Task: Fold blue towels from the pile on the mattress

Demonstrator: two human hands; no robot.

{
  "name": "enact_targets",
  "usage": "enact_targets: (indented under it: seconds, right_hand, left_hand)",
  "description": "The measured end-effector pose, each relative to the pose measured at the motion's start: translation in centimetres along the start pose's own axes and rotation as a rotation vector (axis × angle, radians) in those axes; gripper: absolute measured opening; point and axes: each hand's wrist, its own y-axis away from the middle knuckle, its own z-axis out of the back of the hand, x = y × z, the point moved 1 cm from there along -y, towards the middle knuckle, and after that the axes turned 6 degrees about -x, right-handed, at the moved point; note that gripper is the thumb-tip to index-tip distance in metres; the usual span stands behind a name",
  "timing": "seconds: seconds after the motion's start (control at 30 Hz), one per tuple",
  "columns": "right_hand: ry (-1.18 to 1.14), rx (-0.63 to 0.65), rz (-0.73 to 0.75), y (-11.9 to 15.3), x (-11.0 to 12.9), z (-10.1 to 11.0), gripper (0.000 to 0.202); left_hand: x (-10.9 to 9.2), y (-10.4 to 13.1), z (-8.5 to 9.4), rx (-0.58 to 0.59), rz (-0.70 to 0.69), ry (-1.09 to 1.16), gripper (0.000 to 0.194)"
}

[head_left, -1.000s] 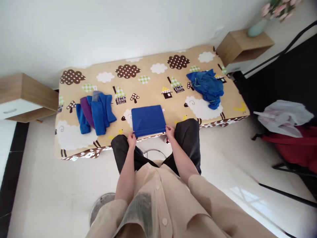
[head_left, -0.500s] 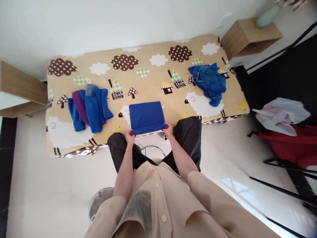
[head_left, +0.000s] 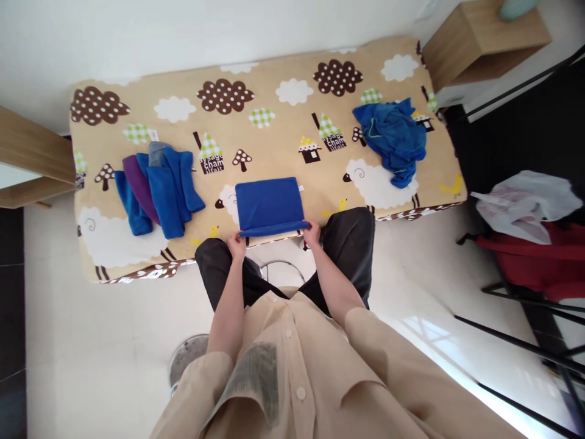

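A blue cloth (head_left: 269, 202) lies flat in front of me at the near edge of the low bed, a small white tag on its right side. Its near edge is turned over into a narrow fold. My left hand (head_left: 236, 245) pinches the left end of that fold, and my right hand (head_left: 312, 233) pinches the right end. To the left rest several rolled or folded blue cloths (head_left: 167, 198) with a purple cloth (head_left: 139, 186) and a grey one (head_left: 158, 153) among them. A crumpled blue cloth heap (head_left: 393, 139) sits at the right.
The bed's cover (head_left: 269, 146) is beige with printed sheep and clouds. Wooden box shelves stand at the left (head_left: 36, 152) and right (head_left: 484, 46). A round stool (head_left: 187, 360) is by my left side. At the right, a white plastic bag (head_left: 525, 207) lies on a red item (head_left: 539, 259).
The near edge of the blue cloth has been turned a little further over, away from me, with both hands still holding its ends. The camera view has shifted slightly.
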Motion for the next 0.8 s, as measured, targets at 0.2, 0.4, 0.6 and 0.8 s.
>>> enact_targets:
  seconds: [0.2,0.4,0.6,0.8]
  right_hand:
    - [0.077,-0.042,0.009,0.1,0.0,0.0,0.015]
    - [0.086,-0.032,-0.012,0.0,0.2,-0.1,0.024]
    - [0.095,-0.015,-0.088,-0.3,0.1,-0.2,0.031]
    - [0.110,-0.017,-0.089,-0.6,-0.3,-0.5,0.031]
  left_hand:
    - [-0.1,0.2,0.1,-0.030,0.011,-0.020,0.017]
    - [-0.3,0.2,0.2,-0.074,0.003,-0.026,0.022]
    - [-0.4,-0.1,0.0,-0.081,0.028,-0.054,0.027]
    - [-0.2,-0.8,-0.4,-0.080,0.040,-0.044,0.025]
